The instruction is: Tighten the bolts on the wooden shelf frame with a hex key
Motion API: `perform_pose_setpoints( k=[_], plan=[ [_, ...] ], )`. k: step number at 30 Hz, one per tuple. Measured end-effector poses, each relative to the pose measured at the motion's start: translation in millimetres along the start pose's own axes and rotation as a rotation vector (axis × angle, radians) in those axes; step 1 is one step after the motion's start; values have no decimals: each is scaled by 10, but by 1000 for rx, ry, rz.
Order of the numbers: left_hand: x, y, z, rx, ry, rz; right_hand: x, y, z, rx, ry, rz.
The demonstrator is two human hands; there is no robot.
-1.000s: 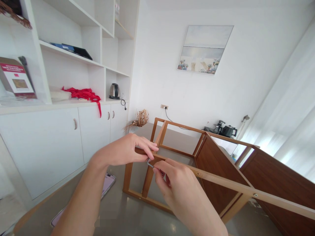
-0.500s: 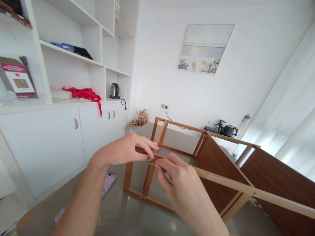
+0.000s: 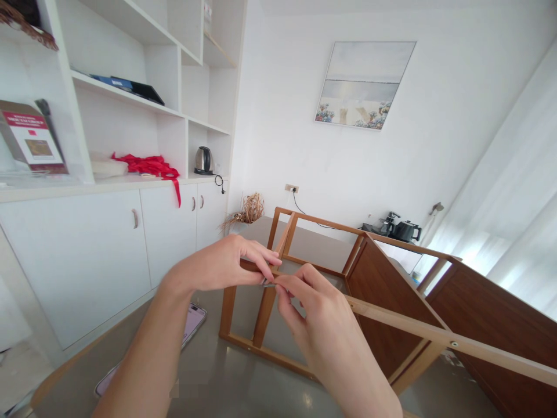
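Observation:
A thin grey hex key [image 3: 268, 285] sits at the near rail of a wooden rack frame [image 3: 400, 322], which lies on its side on the table. My right hand [image 3: 319, 305] is closed, with thumb and index finger pinching the key's long arm. From the left, my left hand [image 3: 232, 264] reaches over the rail. Its thumb and index finger are closed around the key's bent end, while its other fingers rest near the frame's corner. The fingers hide the key's tip and whatever it fits into.
A phone [image 3: 195, 322] lies on the grey table [image 3: 235, 383], partly behind my left forearm. Brown panels [image 3: 387, 284] span the frame at right. White cabinets [image 3: 100, 261] stand left, with a kettle [image 3: 203, 161] and red ribbon [image 3: 150, 165] above. A black kettle [image 3: 404, 231] stands at back right.
My right hand's fingers have risen slightly, and the hex key's long arm has swung up closer to the rail. My left hand has stayed in place.

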State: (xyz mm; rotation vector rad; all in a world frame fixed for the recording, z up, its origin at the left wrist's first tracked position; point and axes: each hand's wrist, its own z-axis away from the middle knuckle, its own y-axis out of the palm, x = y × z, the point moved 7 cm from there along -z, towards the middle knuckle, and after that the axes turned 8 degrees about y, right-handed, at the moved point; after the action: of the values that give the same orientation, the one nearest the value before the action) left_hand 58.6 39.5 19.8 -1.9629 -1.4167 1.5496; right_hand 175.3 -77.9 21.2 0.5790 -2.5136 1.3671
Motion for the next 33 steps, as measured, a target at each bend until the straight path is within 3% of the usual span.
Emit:
perform_pose_setpoints(
  k=[33],
  plan=[
    [-11,1,3,0,-20,-12,47,12,-24,-15,10,-172]
  ],
)
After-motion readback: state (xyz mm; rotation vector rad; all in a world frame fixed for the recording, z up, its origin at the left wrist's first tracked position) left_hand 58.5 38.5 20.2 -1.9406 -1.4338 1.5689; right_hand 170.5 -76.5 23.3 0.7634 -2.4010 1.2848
